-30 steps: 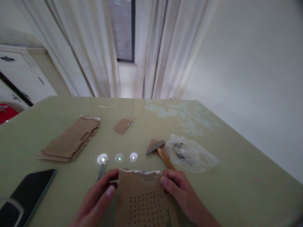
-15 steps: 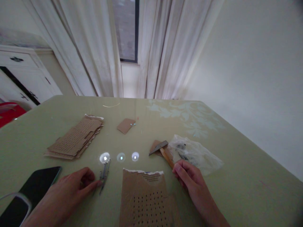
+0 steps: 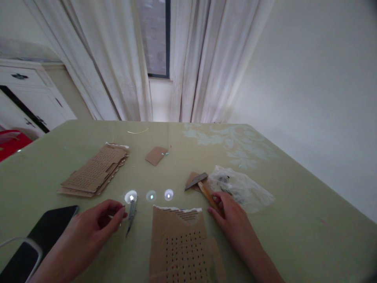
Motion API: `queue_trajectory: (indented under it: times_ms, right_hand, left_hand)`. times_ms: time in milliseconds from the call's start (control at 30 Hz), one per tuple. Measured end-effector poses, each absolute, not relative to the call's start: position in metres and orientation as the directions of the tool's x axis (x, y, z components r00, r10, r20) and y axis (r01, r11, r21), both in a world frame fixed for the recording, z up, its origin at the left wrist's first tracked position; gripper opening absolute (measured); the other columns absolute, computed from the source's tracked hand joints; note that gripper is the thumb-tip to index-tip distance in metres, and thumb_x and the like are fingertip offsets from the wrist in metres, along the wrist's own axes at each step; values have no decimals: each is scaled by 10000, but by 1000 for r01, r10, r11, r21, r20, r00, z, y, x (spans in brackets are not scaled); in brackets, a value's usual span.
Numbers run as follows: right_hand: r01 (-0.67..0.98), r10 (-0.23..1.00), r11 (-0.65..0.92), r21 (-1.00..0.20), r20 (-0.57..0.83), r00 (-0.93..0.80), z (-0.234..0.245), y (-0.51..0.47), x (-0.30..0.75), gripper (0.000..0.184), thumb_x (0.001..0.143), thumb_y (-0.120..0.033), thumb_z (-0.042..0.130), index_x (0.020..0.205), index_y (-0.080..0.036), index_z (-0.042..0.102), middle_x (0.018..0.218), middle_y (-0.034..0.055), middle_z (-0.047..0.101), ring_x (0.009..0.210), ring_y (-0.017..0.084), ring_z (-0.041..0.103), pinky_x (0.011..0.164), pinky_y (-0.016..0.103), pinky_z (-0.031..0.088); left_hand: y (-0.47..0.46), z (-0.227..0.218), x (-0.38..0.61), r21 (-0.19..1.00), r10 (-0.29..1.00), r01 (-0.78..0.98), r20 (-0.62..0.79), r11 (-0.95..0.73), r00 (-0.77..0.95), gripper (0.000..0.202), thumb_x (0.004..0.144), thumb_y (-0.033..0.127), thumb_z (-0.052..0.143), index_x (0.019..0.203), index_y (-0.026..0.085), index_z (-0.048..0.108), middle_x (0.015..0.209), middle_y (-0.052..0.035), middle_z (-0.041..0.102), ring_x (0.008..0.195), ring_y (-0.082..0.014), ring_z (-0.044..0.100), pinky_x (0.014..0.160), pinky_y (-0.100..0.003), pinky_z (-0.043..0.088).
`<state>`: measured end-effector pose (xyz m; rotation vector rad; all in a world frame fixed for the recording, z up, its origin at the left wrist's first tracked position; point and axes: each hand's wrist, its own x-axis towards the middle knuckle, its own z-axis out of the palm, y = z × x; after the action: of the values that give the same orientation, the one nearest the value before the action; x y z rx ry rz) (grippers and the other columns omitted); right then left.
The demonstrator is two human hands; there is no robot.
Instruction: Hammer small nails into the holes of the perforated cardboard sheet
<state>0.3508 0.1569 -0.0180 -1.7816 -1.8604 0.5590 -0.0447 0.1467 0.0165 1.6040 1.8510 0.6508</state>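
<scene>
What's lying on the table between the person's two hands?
In the head view, a torn perforated cardboard sheet lies between the left hand and right hand; metal nails sit by the left.

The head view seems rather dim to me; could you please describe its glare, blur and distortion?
Head view: dim and low in contrast; three round glare spots sit on the glossy table; the left hand and the right hand both look soft; wide-angle distortion splays the curtains outward; the right corners darken.

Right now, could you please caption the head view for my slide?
Left hand beside thin metal pieces, right hand touching hammer, perforated cardboard between.
</scene>
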Motion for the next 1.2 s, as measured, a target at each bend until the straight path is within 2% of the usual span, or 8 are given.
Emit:
queue_trajectory:
  times_ms: [133,200,233,333,433,667,1000,1200]
  right_hand:
    - [821,994,103,-561,80,-70,-21,159,352,271,918,-241,628,1182,-220,683,1142,135,761,1049,342,733,928,485,572]
    - [829,994,110,-549,77,-82,-21,160,352,233,933,-238,616,1154,-215,686,1159,142,757,1082,345,729,950,490,566]
    - [830,994,112,-547,75,-84,-20,160,351,221,940,-238,610,1145,-215,686,1167,144,753,1098,345,725,960,490,564]
    - [829,994,113,-548,73,-87,-18,160,350,227,946,-237,605,1158,-210,681,1180,150,746,1123,346,717,975,488,563]
    - [829,994,110,-549,66,-88,-17,160,349,248,947,-231,597,1179,-198,676,1185,158,740,1127,354,712,985,505,561]
    - [825,995,96,-557,39,-90,-17,160,350,264,950,-230,587,1191,-173,676,1207,178,721,1133,367,700,996,523,558]
    - [826,996,91,-557,35,-86,-16,159,349,251,964,-240,600,1199,-189,671,1200,164,725,1130,364,706,987,520,563]
    - [835,996,90,-543,38,-82,-16,159,349,238,970,-234,600,1194,-196,674,1205,162,723,1128,356,711,988,505,561]
  left_hand:
    - [125,24,-18,931,983,344,-65,121,-171,488,778,671,834,1013,244,815,790,-25,818,655,-208,735,662,-282,651]
    - [113,31,2,974,965,195,-61,113,-256,474,769,642,878,1056,269,823,861,-24,840,699,-217,758,699,-297,681]
    - [108,35,12,982,966,170,-43,88,-254,424,777,640,878,999,282,835,890,-23,847,738,-225,773,726,-300,688]
    - [106,45,34,943,993,320,111,-92,-41,286,843,600,835,866,316,861,851,-24,844,781,-236,782,727,-284,664]
    - [116,45,42,867,979,455,170,-204,116,226,916,540,767,887,340,868,835,-19,832,749,-221,749,679,-270,611]
    - [116,32,49,895,996,436,92,-92,22,238,915,529,743,833,328,839,803,1,782,745,-215,675,725,-287,547]
    - [121,23,42,875,981,444,155,-192,118,182,964,444,718,907,323,841,850,-16,815,778,-225,735,723,-274,583]
    - [116,30,53,865,973,449,226,-223,47,184,956,456,723,877,330,831,818,-11,787,765,-218,700,732,-280,571]
